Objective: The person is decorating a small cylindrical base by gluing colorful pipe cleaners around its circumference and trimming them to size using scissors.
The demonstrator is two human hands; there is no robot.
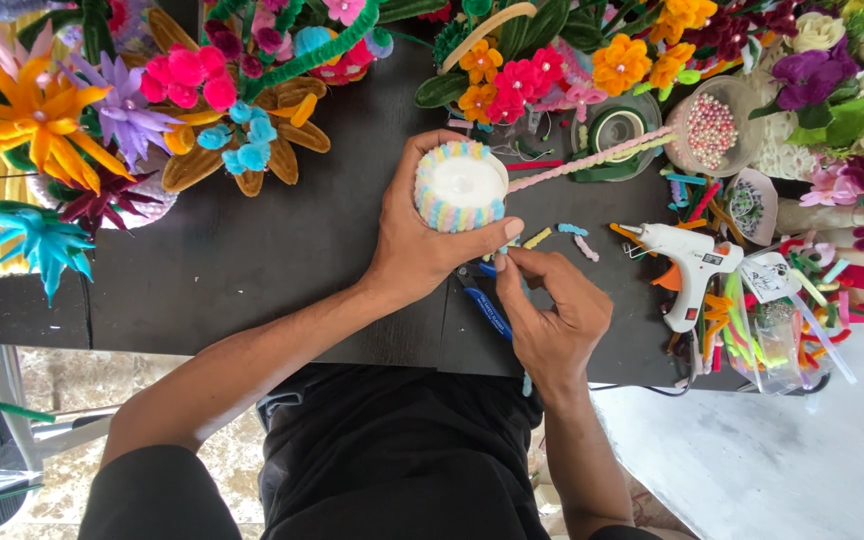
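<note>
The left hand (422, 240) gripped a small round cup (460, 186) wrapped in fuzzy wire. The right hand (550, 312), at its five o'clock, pinched the wire's end, with blue pliers (485, 305) beside it.

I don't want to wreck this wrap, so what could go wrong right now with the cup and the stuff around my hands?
1. The left hand grips the cup only by its fuzzy wrap; squeezing may shift the rows.
2. The pastel strand trails toward the tape roll and bead cup; a tug could snag them.
3. The glue gun lies close to the right hand; its tip may be hot.
</note>
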